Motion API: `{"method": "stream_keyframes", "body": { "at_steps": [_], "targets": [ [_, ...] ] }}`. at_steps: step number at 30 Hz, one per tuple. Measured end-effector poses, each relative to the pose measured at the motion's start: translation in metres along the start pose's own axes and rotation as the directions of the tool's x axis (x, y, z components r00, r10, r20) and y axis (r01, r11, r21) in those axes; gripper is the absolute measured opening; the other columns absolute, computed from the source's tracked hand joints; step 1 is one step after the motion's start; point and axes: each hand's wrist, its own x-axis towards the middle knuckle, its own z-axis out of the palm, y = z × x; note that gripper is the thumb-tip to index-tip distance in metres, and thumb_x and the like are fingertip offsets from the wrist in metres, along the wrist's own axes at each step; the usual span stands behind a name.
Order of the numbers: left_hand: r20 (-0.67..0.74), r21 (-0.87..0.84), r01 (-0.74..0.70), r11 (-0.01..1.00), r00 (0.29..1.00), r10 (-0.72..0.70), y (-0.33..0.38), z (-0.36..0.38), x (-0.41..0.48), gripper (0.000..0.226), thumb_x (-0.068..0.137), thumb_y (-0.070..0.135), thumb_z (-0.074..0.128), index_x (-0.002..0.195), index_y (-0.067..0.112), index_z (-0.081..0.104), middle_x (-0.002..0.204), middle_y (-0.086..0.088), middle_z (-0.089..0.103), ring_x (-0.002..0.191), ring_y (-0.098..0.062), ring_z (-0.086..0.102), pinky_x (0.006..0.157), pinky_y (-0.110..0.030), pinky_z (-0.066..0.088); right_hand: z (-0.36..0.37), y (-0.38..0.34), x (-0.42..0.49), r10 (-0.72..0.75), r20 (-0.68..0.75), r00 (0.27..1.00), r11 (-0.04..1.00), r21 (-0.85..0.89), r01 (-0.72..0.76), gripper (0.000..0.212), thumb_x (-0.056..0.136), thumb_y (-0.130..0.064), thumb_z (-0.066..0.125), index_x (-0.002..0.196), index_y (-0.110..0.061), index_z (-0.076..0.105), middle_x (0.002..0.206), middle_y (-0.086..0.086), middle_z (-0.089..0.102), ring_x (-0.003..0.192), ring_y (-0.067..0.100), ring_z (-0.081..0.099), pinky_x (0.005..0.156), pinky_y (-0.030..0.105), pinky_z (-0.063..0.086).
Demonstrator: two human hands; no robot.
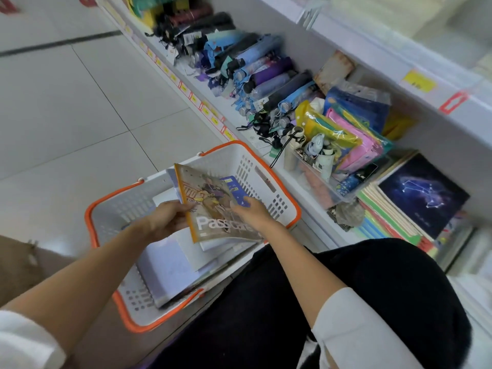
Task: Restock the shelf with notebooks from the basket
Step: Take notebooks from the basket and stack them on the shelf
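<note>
Above the white, orange-rimmed plastic basket [290, 202], the left hand [167, 219] and right hand [253, 212] are gripping a tan illustrated notebook [213, 209] in curled fingers, spine pointing away; the shelf's constellation-covered stack [423, 195] is lying rightward, nearer the right hand.

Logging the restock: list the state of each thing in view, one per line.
notebook, held up, tilted
left grip, holds notebook's orange edge
right grip, pinches notebook's opposite edge
basket, holds other notebooks
shelf stack, flat, starry cover on top
umbrellas, folded, piled
</note>
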Motion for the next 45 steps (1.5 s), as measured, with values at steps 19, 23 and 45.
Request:
{"method": "stream_keyframes", "body": {
  "at_steps": [19, 23, 45],
  "targets": [
    [0.36, 0.06, -0.29, 0.955, 0.899, 0.25, 0.127, 0.128, -0.075, 0.037, 0.089, -0.008, 0.048, 0.116, 0.015, 0.059, 0.096, -0.004, 0.074, 0.071, -0.013, 0.072, 0.053, -0.02, 0.056, -0.168, -0.054, -0.12, -0.127, -0.36, 0.924, 0.891, 0.368, 0.266, 0.06, 0.085, 0.003, 0.062, 0.137, -0.024, 0.049, 0.112, 0.004, 0.069, 0.088, 0.024, 0.07, 0.08, 0.039, 0.058],
    [0.435, 0.034, -0.311, 0.95, 0.86, 0.266, 0.14, 0.194, -0.08, 0.04, 0.086, -0.002, 0.043, 0.119, 0.016, 0.056, 0.108, -0.009, 0.069, 0.082, -0.023, 0.071, 0.066, -0.034, 0.06, -0.206, -0.066, -0.16, -0.19, -0.557, 0.809, 0.846, 0.325, 0.422, 0.058, 0.084, 0.007, 0.061, 0.135, -0.019, 0.054, 0.118, 0.002, 0.068, 0.093, 0.021, 0.07, 0.081, 0.037, 0.058],
    [0.677, 0.264, -0.881, 0.394, 0.46, 0.574, 0.192, 0.482, -0.077, 0.049, 0.083, -0.003, 0.068, 0.128, 0.012, 0.058, 0.119, -0.007, 0.06, 0.102, -0.017, 0.058, 0.083, -0.02, 0.047, -0.421, -0.021, -0.21, 0.28, -0.867, 0.412, 0.621, 0.491, 0.611, 0.043, 0.074, -0.007, 0.071, 0.114, -0.009, 0.054, 0.117, 0.007, 0.059, 0.103, 0.022, 0.057, 0.097, 0.042, 0.05]
  ]
}}
